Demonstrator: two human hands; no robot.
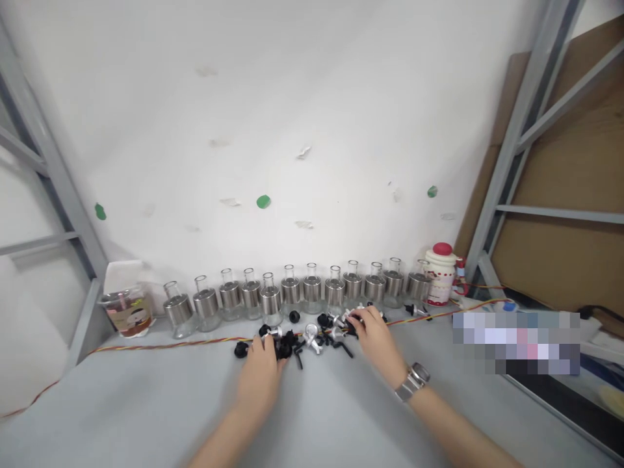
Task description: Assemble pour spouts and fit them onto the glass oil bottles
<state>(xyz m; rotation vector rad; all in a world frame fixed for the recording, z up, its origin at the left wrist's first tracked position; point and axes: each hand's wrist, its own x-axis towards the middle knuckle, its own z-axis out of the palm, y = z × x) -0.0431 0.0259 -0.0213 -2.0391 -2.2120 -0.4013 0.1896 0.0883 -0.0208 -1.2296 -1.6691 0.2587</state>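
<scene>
My left hand [260,367] reaches into a pile of small parts, its fingers curled over black pieces [284,350]; exactly what lies in its grip is hidden. My right hand [375,338], wearing a metal watch [413,382], pinches at the pile's right end, and its fingertips cover what they hold. Between the hands lie silver spout-like parts [312,337] and a thin black bent piece [345,350]. A round black cap [294,316] sits just behind. Several glass bottles with metal sleeves [229,294] stand upright in a row behind the pile, with open necks.
A twisted red-yellow cable [170,345] crosses the grey table [316,422] through the pile. At the left stands a clear cup with a label [127,315]; at the right, a white jar with a red lid [440,279]. Grey metal frame posts [507,136] flank the white back wall.
</scene>
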